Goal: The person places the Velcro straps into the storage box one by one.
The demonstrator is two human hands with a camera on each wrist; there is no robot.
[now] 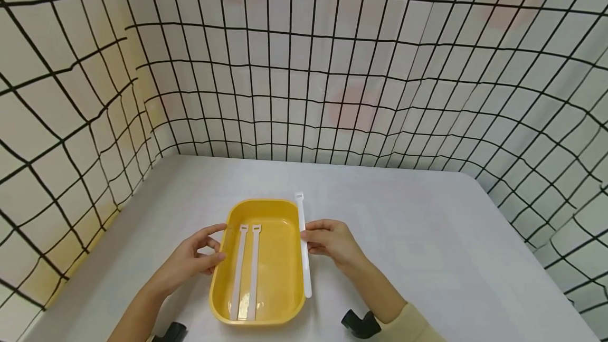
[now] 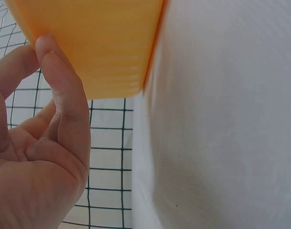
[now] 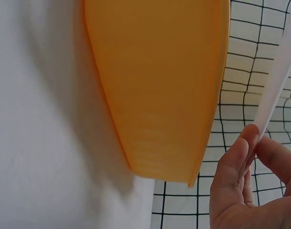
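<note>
A yellow tray [image 1: 278, 257] with rounded corners stands on the white table. Two white cable straps with slotted heads, a left one [image 1: 238, 273] and a right one [image 1: 254, 273], lie side by side lengthwise in its left half. My left hand [image 1: 192, 255] holds the tray's left rim; in the left wrist view its fingertips [image 2: 49, 47] are at the outer wall near the edge. Between thumb and fingers my right hand [image 1: 334, 241] pinches a third white cable strap [image 1: 304, 268]. This strap runs along the tray's right rim, slotted head at the far end, and shows above rim height in the right wrist view.
The white table [image 1: 427, 236] spreads out around the tray. Black wire mesh [image 1: 304, 57] stands along the back and both sides, with pale cloth behind it. Black wrist mounts [image 1: 361, 324] show at the near edge of the head view.
</note>
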